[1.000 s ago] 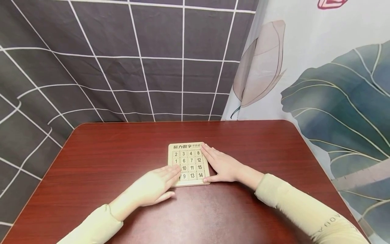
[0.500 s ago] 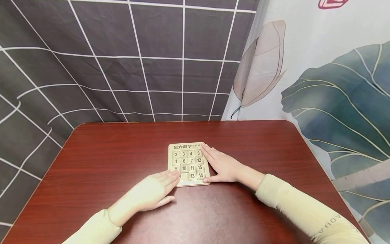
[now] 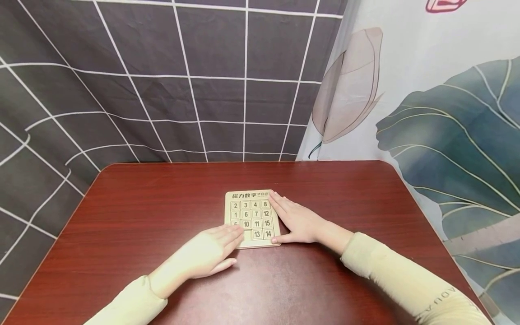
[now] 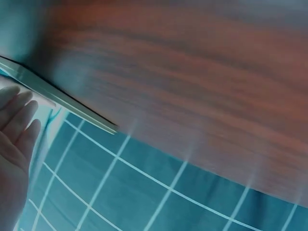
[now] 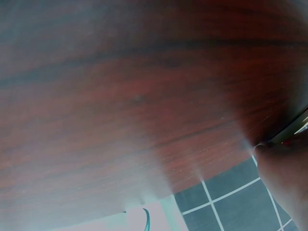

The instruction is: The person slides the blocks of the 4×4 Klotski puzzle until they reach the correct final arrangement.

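A pale number sliding puzzle lies flat on the table, with rows of numbered tiles under a line of dark print. My left hand reaches over its lower left corner, fingers straight and together. The fingertips cover part of tile 5 and the bottom row's left end; a gap shows left of tile 13. My right hand rests along the right edge, fingers at the upper corner and thumb at the lower. Thin puzzle edges show beside the left hand and right hand in the wrist views.
The reddish-brown wooden table has rounded far corners. Behind it hangs a dark cloth with a white grid. A white curtain with large leaf prints hangs at the right.
Tile 9 has slid left along the bottom row, leaving a gap beside tile 13. My left fingertips moved down from the third row, then slightly right. The right hand has stayed put.
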Demonstrator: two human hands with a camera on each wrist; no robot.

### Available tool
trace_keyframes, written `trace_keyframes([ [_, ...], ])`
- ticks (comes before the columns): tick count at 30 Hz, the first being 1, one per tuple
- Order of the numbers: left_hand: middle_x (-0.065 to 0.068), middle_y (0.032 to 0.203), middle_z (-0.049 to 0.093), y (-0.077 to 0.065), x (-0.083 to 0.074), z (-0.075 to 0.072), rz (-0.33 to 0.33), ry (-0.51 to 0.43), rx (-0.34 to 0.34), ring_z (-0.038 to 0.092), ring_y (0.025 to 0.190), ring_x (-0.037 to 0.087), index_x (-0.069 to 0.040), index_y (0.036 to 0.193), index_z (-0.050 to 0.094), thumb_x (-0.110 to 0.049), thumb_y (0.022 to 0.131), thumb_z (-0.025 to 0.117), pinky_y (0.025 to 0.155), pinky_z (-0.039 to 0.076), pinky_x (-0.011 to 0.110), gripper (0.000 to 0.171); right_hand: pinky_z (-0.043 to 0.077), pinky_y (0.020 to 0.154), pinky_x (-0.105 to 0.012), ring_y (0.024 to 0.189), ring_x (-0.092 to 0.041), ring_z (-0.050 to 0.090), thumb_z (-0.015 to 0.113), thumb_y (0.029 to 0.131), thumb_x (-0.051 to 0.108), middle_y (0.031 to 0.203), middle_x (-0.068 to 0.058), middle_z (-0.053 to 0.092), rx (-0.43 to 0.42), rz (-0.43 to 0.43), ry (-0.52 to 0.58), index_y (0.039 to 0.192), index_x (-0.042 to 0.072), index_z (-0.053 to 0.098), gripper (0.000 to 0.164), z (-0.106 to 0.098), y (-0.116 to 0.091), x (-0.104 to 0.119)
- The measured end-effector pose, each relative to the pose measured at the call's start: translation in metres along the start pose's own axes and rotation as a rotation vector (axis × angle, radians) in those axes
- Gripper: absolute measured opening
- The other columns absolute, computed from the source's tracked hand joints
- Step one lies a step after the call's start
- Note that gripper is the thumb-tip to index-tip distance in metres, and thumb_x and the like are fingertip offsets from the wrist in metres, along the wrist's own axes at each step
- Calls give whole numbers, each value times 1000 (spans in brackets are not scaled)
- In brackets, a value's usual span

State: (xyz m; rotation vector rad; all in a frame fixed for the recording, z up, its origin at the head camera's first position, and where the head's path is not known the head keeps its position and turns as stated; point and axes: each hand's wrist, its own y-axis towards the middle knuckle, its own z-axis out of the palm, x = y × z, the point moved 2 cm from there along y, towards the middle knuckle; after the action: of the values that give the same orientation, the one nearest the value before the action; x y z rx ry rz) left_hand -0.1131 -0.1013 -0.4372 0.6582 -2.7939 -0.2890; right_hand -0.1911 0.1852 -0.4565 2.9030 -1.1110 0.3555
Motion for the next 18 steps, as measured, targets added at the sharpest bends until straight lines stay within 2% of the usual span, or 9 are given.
trace_keyframes([
  [5, 12, 146, 68, 16, -4, 4, 7, -28, 40, 64, 138, 25, -3, 141, 67, -46, 100, 69, 118, 52, 39, 59, 29, 134, -50, 165, -36, 21, 68, 94, 66, 179, -21, 8, 2, 5, -1, 168, -5, 16, 115, 3, 1, -2],
  [9, 12, 149, 65, 22, -7, 7, 0, -25, 83, 62, 141, 24, -3, 143, 65, -48, 103, 64, 120, 50, 40, 60, 29, 134, -50, 165, -36, 21, 68, 94, 66, 178, -22, 9, 2, 6, -4, 167, -5, 16, 115, 2, 0, -1],
  [13, 12, 149, 66, 20, -6, 10, -3, -11, 89, 63, 140, 24, -3, 143, 66, -49, 103, 64, 120, 50, 38, 61, 29, 134, -50, 165, -36, 21, 68, 94, 66, 178, -22, 9, 1, 2, -12, 167, -5, 16, 115, 2, 0, -1],
  [18, 12, 147, 68, 9, -2, 9, -7, 13, 68, 65, 138, 24, -3, 141, 67, -50, 100, 67, 118, 52, 37, 62, 29, 134, -50, 165, -36, 21, 68, 94, 65, 178, -22, 9, 0, -2, -19, 167, -5, 16, 115, 1, 0, -1],
])
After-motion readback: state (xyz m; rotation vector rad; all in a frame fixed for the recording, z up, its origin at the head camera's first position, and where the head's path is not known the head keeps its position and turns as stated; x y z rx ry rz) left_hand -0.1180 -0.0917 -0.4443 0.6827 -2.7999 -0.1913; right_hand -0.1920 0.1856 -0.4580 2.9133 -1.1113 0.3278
